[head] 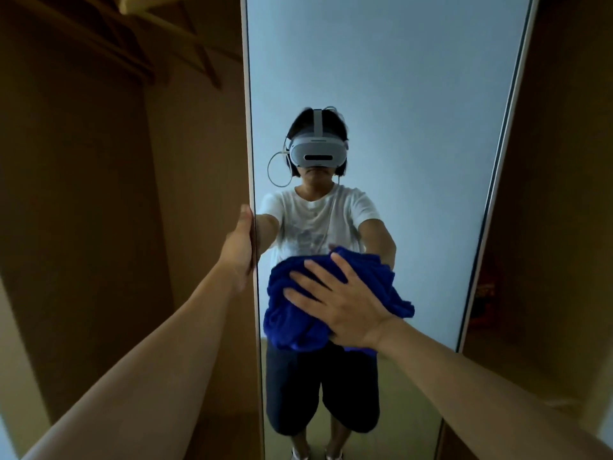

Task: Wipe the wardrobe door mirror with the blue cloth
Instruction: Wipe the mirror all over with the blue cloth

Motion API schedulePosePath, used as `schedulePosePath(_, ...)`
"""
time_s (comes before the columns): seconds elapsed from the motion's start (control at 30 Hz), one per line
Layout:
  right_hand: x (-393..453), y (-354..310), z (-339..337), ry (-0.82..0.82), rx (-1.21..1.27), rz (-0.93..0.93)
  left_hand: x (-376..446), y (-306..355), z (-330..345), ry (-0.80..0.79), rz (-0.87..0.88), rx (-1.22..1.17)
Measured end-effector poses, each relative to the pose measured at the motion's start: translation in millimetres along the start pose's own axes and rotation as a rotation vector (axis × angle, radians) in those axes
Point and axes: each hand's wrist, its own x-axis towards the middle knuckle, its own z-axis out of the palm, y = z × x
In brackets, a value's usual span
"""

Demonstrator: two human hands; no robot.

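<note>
Reaching in from five o'clock, the right hand (345, 303) presses the blue cloth (298, 313) flat against the mirror (414, 127), fingers spread and nearly straight over the bunched fabric rather than curled round it. From seven o'clock the left arm runs up to the left hand (240, 247), which grips the door's pale edge (249, 127) at about nine o'clock, thumb on the near side and fingers wrapped behind, steadying the door. The cloth sits low of centre on the glass, touching it.

Wiping looks to be under way, though how much is finished cannot be judged: the glass shows no clear streaks or wet marks, and the whole upper stretch toward twelve o'clock lies well apart from the cloth, as does the bottom strip at six.

Farther off, at eleven o'clock, wooden hangers (172, 34) hang inside the open wardrobe. No readable writing or brand shows anywhere.
</note>
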Motion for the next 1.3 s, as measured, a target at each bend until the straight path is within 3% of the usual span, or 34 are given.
schedulePosePath(0.17, 30.1, 27.8, -18.3, 0.121, 0.015, 0.268, -3.7, -11.0, -2.8, -0.019, 0.005, -0.001)
schedulePosePath(0.3, 30.9, 15.7, -12.1, 0.143, 0.049, 0.341, -3.8, -11.0, -5.7, -0.015, 0.001, 0.049)
schedulePosePath(0.37, 25.6, 4.8, -5.8, 0.112, 0.051, 0.296, -3.7, -11.4, -3.6, -0.010, -0.015, 0.068)
schedulePosePath(0.53, 7.4, -26.1, 9.9, 0.045, 0.068, 0.139, 0.1, -16.1, 0.3, 0.193, 0.046, 0.220)
schedulePosePath(0.87, -53.4, -68.1, 22.7, -0.166, 0.112, -0.052, -1.7, -19.0, 2.9, 0.274, 0.065, 0.254)
schedulePosePath(0.97, -50.6, -51.4, 15.4, -0.136, 0.104, -0.037, -3.7, -27.0, 4.5, 0.298, 0.062, 0.236)
schedulePosePath(1.3, -41.4, 66.7, -10.5, 0.133, 0.042, 0.355, -13.0, -56.7, 8.8, 0.393, 0.098, 0.202)
